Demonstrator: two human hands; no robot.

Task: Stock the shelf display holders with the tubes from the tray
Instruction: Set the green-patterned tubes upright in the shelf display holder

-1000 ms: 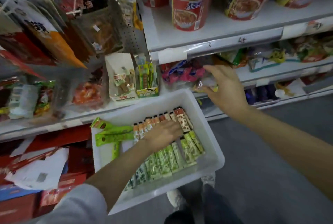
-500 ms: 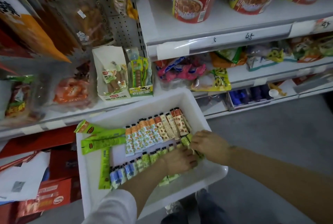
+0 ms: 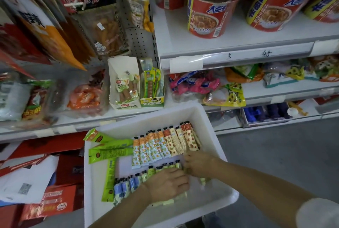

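A white tray (image 3: 207,117) sits below the shelf edge. Its far row holds orange, white and red patterned tubes (image 3: 165,147). Its near row holds blue tubes (image 3: 126,186) and pale green tubes (image 3: 152,171). My left hand (image 3: 167,184) lies palm down over the green tubes, fingers curled around them, and tube ends stick out beneath it. My right hand (image 3: 200,164) touches it from the right, closed on the green tubes at the row's end. Two cardboard display holders, one white (image 3: 124,84) and one green (image 3: 152,88), stand on the shelf behind the tray.
Long green packets (image 3: 110,154) lie along the tray's left side. Red noodle cups (image 3: 207,12) stand on the upper right shelf, with snack bags (image 3: 194,82) on the shelf below. Bags hang on the pegboard (image 3: 137,38) at left. Red boxes (image 3: 55,202) fill the low left.
My right hand has come down from the shelf into the tray beside my left hand. My left hand has shifted from the far row to the near row of green tubes.
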